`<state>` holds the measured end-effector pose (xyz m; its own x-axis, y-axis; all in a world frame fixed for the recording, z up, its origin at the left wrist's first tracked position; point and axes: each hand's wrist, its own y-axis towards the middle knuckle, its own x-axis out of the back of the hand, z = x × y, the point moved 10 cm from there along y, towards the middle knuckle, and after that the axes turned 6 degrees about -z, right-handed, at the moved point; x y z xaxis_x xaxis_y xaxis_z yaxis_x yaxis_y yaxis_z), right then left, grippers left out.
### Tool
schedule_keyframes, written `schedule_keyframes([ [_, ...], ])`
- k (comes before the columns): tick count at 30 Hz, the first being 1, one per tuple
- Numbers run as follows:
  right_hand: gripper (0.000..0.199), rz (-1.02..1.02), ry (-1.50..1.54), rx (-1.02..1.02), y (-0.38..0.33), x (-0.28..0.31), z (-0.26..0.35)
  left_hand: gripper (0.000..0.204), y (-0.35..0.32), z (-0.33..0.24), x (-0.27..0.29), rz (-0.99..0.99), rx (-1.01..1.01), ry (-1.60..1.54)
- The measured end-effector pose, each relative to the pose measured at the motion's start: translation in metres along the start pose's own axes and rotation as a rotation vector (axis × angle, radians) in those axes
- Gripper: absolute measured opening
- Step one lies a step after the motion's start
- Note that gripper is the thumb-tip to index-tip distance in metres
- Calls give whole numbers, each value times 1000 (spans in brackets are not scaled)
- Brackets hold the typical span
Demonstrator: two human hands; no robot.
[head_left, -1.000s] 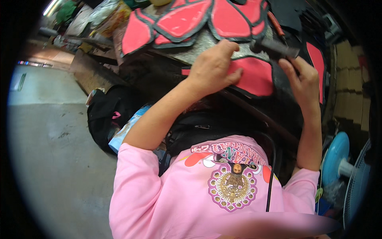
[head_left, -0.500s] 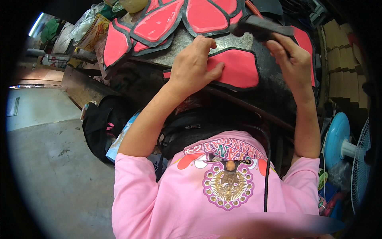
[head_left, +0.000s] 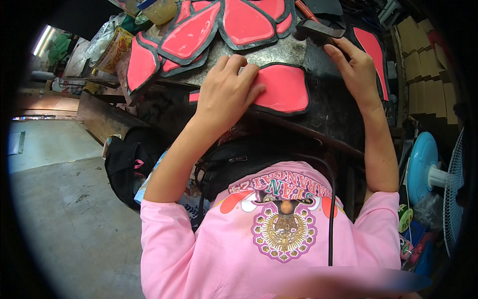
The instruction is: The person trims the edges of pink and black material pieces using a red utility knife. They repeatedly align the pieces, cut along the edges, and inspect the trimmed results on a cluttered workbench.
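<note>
A flat red panel with a black border [head_left: 284, 88] lies at the near edge of the worktop. My left hand [head_left: 226, 92] rests over its left end with bent fingers, thumb and forefinger against the red face; the other fingertips are partly hidden. My right hand [head_left: 354, 70] is closed on a dark hammer [head_left: 318, 31], raised above the worktop to the right of the panel. The hammer's head shows beyond the fingers, while its handle is mostly hidden by the hand.
More red panels with black borders [head_left: 191, 35] overlap along the back; another [head_left: 371, 52] lies at right. A red-handled tool [head_left: 306, 10] sits behind the hammer. Tubs [head_left: 158, 11] stand back left, stacked brown cardboard [head_left: 423, 65] at right. A blue fan [head_left: 423, 162] is lower right.
The hammer has come slightly left and up with my right hand. My left fingers have shifted on the panel, the thumb now closer to the forefinger. The whole view has moved slightly.
</note>
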<state>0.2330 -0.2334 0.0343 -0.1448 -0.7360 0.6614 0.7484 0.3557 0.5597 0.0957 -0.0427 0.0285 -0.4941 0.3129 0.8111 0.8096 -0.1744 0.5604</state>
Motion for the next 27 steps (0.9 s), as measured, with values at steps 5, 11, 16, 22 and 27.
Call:
schedule_keyframes([
  [5,38,-65,-56,2,6,6,-13,56,-17,-40,4,120,-151,-126],
  [11,38,-44,-49,39,4,8,-15,38,-14,-45,32,-59,-231,-42],
  [16,40,17,-51,51,9,11,-13,28,-14,-22,82,-228,23,-91],
  [22,37,261,-113,10,5,8,-16,25,-23,45,42,-74,550,-476],
  [27,40,379,-107,-25,1,4,-16,23,-35,63,8,-35,698,-796],
])
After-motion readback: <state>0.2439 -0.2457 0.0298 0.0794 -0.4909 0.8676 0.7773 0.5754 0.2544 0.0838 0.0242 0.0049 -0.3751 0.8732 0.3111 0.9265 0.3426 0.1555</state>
